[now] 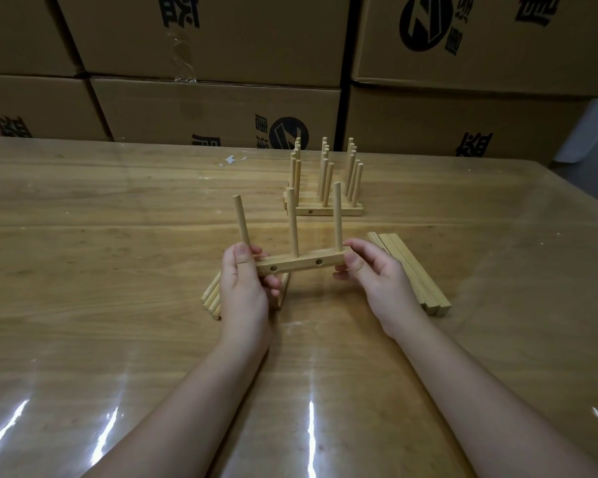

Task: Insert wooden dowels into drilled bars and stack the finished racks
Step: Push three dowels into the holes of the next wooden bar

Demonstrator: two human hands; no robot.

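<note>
1. Brown cardboard boxes (pixel 214 108) with black print are stacked in a wall along the far edge, from 10 to 2 o'clock.
2. The desk (pixel 83 236) is pale wood under a glossy clear sheet that throws back white glare near 6 o'clock.
3. A stack of finished racks (pixel 339 211) stands on the desk at about 1 o'clock from the hands, well apart from them. Its dowels point up in three rows, and the front bar shows one side hole.
4. A pile of plain bars (pixel 411 270) lies flat at 3 to 4 o'clock, just beside the right wrist, running slantwise toward 5 o'clock.
5. The rack in work sits at the centre: one bar (pixel 297 265) held level between both hands, with two round holes in its near face.
6. Three dowels rise from it: the left dowel (pixel 241 220) leans slightly toward 11 o'clock, while the middle dowel (pixel 293 222) and right dowel (pixel 337 215) stand nearly upright. The left dowel's foot is hidden behind the thumb.
7. The left hand (pixel 244 288) grasps the bar's 9 o'clock end, thumb on the near face and fingers curled beneath.
8. The right hand (pixel 377 281) pinches the 3 o'clock end between thumb and bent fingers.
9. Loose dowels (pixel 212 298) lie bundled on the desk at 8 o'clock, partly under the left hand.
10. A small white scrap (pixel 232 159) lies at 11 o'clock near the boxes.
</note>
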